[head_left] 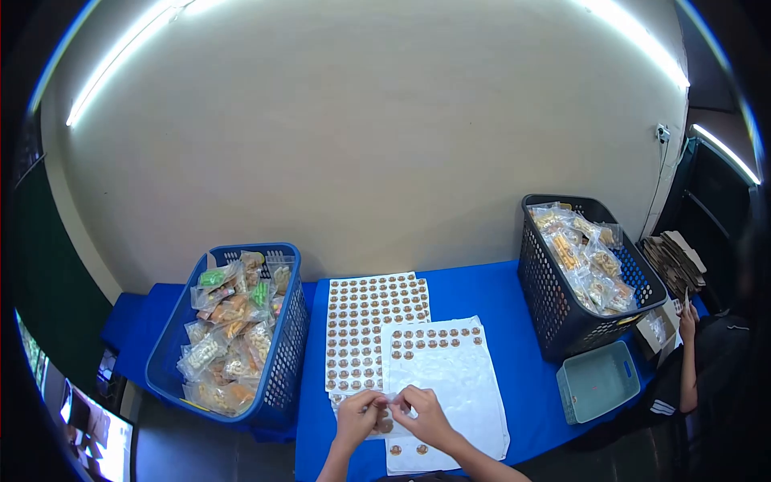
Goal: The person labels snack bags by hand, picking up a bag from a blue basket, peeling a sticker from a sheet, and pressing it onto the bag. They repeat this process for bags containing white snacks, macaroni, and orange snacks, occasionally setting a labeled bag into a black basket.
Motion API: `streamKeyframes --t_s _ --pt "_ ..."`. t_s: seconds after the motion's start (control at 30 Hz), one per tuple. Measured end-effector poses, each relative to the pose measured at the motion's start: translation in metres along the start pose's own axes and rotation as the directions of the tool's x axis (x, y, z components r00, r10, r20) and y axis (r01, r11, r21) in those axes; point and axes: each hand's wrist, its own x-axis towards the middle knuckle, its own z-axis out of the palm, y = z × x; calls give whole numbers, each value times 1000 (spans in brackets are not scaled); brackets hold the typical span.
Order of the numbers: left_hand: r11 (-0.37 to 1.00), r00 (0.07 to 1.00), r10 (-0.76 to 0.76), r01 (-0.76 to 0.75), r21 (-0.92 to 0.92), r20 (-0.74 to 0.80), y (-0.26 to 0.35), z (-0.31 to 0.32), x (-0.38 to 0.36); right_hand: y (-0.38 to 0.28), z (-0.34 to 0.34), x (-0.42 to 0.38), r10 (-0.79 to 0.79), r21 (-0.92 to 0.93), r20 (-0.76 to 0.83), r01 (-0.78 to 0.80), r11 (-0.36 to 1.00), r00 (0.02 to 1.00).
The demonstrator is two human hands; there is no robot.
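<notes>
My left hand (363,418) and my right hand (424,415) are close together over the sticker sheets, fingertips pinched. Between them is a small, pale translucent piece that looks like thin plastic, mostly hidden by the fingers. Below my hands lies a white sheet (450,377), largely bare, with round brown stickers along its top and a few near its bottom edge. Partly under it, to the left, a fuller sticker sheet (365,321) carries many rows of the same round stickers.
On the left, a blue basket (295,321) holds bagged snacks (233,329). A black basket (554,321) at right holds more snack packets (586,261). Near it are a pale green bin (598,386), stacked brown cardboard (675,261) and another person's hand (687,321). Blue cloth (482,293) covers the table.
</notes>
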Motion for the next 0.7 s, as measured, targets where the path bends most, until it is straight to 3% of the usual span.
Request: streamKeyframes --t_s 0.03,0.13,0.27,0.4,0.7 --pt "997 993 68 -71 -34 -95 -6 -1 2 -1 4 -2 30 48 1 -30 998 1000" --pt "1000 996 30 -30 8 -87 6 -6 4 -2 8 -8 85 129 -19 -82 988 996" --pt "998 956 60 -61 8 -287 0 -3 7 0 3 -17 127 170 33 -131 977 991" --pt "928 866 337 -239 287 -369 -19 9 5 0 2 -24 147 178 67 -157 972 987" --pt "964 896 231 -156 216 -379 -25 11 4 12 3 -32 235 257 160 -270 928 959"
